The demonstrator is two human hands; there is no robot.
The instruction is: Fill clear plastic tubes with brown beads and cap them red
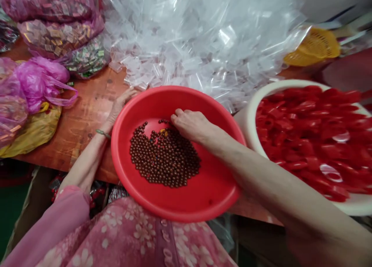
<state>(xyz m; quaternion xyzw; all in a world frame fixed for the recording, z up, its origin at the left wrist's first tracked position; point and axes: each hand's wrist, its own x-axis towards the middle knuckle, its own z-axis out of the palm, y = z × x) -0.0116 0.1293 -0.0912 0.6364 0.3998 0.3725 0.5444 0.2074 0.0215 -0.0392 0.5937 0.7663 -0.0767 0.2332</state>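
A red plastic basin point(215, 193) sits tilted toward me at the table's edge. Many small shiny brown beads point(162, 162) lie spread over its bottom, with a small yellow piece point(164, 132) among them. My right hand point(190, 123) reaches into the basin at the far side of the beads. Its fingers are curled downward, and whatever is between them is hidden. Outside the basin, my left hand point(123, 100) is against the far left of the rim; its fingers are mostly hidden behind the basin. A green bracelet point(103, 133) circles the left wrist.
Clear plastic pieces point(200, 38) form a large heap behind the basin. To the right, a white tub point(251, 123) holds red plastic parts point(314, 131); a yellow basket point(316, 46) is beyond. Pink bags point(43, 79) lie on the wooden table point(90, 100) at left.
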